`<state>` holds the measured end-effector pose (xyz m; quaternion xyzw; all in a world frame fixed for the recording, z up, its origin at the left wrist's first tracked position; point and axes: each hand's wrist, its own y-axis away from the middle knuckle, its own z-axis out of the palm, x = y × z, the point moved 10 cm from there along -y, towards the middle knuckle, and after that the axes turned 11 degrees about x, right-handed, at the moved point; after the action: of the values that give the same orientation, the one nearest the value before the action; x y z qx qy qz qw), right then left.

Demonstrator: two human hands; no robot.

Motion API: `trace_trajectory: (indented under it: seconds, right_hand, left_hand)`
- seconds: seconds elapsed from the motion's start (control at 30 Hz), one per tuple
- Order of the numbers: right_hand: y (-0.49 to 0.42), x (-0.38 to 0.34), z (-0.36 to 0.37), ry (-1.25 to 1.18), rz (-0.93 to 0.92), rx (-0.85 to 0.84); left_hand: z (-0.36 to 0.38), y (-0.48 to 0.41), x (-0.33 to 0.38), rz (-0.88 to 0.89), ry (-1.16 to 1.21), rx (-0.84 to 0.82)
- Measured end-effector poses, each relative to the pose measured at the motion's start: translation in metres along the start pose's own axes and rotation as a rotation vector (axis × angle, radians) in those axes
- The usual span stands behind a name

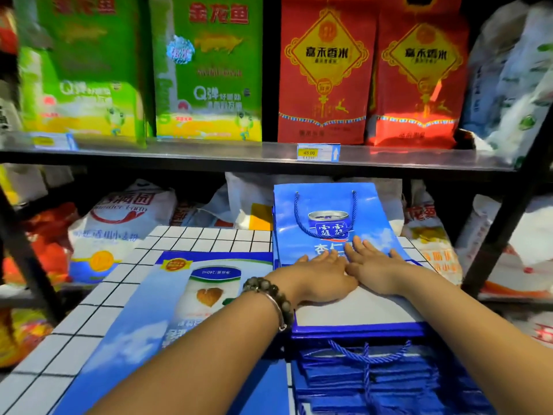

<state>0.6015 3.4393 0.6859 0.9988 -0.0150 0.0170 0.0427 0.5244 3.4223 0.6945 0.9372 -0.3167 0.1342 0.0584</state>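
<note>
A flattened blue paper gift bag (329, 217) with blue rope handles and a can picture lies on top of a stack of like bags (374, 372) on the white gridded table (191, 235). Both my hands press flat on it, side by side. My left hand (320, 275), with a bead bracelet and a bangle on its wrist, lies just left of my right hand (371, 266). Fingers of both are straight and point away from me. Another flat blue and white bag (167, 298) with a heart-shaped nut picture lies to the left.
Behind the table stands a dark metal shelf (209, 154) with a price tag (318, 152). Green bags (206, 70) and red rice bags (326, 73) stand on it. White flour sacks (119, 223) fill the lower level. A slanted black post (505, 223) rises at right.
</note>
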Motion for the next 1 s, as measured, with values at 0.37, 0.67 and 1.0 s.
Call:
trace_trajectory:
  seconds: [0.37, 0.67, 1.0]
  right_hand:
    - [0.056, -0.044, -0.101, 0.327, -0.027, 0.687]
    - [0.204, -0.208, -0.039, -0.240, -0.437, 0.425]
    - [0.208, -0.234, 0.028, -0.291, -0.444, 0.309]
  left_hand:
    - [-0.054, 0.166, -0.026, -0.004, 0.155, 0.228]
    - [-0.013, 0.309, -0.145, -0.617, -0.229, 0.286]
    - [-0.030, 0.377, -0.141, -0.518, 0.416, 0.895]
